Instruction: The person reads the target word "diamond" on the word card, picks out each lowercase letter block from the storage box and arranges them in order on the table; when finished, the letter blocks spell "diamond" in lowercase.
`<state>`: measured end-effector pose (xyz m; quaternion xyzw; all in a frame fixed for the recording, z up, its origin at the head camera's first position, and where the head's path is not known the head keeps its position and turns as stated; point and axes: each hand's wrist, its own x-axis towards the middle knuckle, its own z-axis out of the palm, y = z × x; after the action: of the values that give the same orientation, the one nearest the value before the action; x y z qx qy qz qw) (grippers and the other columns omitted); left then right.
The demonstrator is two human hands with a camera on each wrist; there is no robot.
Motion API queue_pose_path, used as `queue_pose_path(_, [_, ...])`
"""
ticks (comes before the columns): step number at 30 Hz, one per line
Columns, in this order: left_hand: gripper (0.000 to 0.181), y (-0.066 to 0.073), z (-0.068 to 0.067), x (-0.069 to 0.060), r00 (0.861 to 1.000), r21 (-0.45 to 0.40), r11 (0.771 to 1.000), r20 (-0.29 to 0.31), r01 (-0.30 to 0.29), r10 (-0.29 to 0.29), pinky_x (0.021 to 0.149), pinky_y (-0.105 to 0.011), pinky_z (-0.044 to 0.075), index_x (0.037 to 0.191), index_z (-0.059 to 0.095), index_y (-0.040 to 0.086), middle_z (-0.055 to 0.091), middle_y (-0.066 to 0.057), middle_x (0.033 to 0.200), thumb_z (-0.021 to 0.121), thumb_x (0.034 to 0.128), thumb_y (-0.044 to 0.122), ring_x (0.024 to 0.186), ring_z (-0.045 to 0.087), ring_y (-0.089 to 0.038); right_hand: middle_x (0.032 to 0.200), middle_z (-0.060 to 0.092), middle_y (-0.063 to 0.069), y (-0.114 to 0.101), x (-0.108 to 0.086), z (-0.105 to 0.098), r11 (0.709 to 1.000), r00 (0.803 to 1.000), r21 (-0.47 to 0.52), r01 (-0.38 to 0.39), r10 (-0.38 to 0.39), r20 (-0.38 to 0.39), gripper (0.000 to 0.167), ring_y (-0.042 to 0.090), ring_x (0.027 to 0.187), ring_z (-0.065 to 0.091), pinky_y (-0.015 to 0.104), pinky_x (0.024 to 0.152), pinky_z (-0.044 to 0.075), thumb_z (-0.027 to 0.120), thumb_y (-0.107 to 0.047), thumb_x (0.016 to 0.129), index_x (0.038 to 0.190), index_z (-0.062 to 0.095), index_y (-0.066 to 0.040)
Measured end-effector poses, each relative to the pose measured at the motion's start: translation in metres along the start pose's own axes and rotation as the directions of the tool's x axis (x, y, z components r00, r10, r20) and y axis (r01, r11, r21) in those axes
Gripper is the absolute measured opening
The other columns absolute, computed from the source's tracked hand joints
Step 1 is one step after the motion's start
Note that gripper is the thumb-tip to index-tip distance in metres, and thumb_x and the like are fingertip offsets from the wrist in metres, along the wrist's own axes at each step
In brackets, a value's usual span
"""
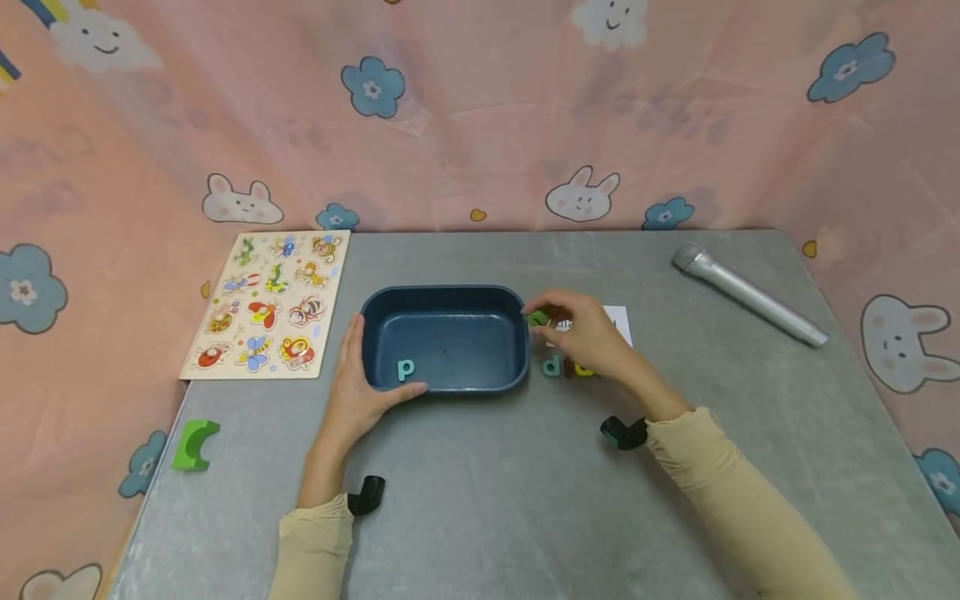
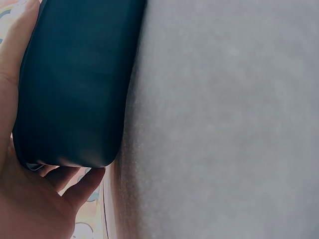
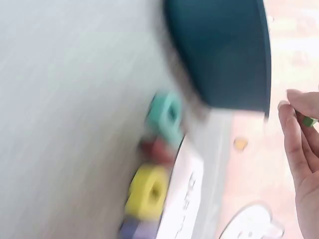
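A dark blue plastic tub (image 1: 465,342) stands mid-table with a teal letter p (image 1: 406,369) inside at its front left. My left hand (image 1: 362,392) grips the tub's left front corner, thumb along the front rim and fingers against the left side. At the right rim, my right hand (image 1: 588,337) pinches a small green letter (image 1: 537,318); its shape is partly hidden by fingers. Below that hand lie a teal letter d (image 1: 551,366), a reddish-brown piece (image 1: 568,367) and a yellow letter (image 1: 583,372). A purple piece (image 3: 138,229) shows blurred in the right wrist view.
Behind the right hand lies a white printed card (image 1: 619,321), partly covered. An insect puzzle board (image 1: 262,308) is at the back left, with a green arch block (image 1: 193,445) nearer the front. A silver microphone (image 1: 750,293) lies at the back right.
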<state>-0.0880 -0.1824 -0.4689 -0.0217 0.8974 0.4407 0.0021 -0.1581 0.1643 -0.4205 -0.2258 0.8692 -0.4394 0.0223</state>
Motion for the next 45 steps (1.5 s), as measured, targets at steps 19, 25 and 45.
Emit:
queue_pose_path(19, [0.141,-0.001,0.0,0.001,1.0,0.0,1.0,0.001,0.0,0.0,0.129,-0.068,0.019,0.173,0.002,0.027,0.0,0.0,0.181,0.098,0.0713,0.045,0.167,0.007,-0.033,0.099,0.069,0.011,0.074,-0.078,-0.076,0.946,0.995,-0.32,-0.045,0.012,-0.103,0.026,0.026,0.093,0.059,0.038,0.079,0.047,0.089,0.001,0.081,0.104,0.079,0.0])
queue_pose_path(25, [0.141,-0.001,0.0,0.001,1.0,0.0,1.0,-0.001,-0.001,0.001,0.129,-0.067,0.019,0.173,0.002,0.028,0.0,0.001,0.181,0.098,0.0715,0.045,0.167,0.007,-0.032,0.098,0.073,0.011,0.09,-0.097,-0.082,0.928,0.996,-0.371,-0.038,0.003,-0.093,0.026,0.026,0.09,0.063,0.035,0.076,0.049,0.089,0.002,0.08,0.103,0.078,-0.002])
queue_pose_path(45, [0.142,-0.002,0.0,0.001,1.0,0.005,1.0,-0.003,-0.004,0.004,0.129,-0.068,0.019,0.173,0.002,0.026,0.001,-0.001,0.181,0.099,0.0707,0.045,0.167,0.007,-0.032,0.105,0.073,0.012,0.096,-0.105,-0.074,0.933,0.994,-0.344,-0.109,0.096,-0.056,0.027,0.034,0.104,0.065,0.05,0.09,0.046,0.092,-0.006,0.08,0.103,0.079,-0.007])
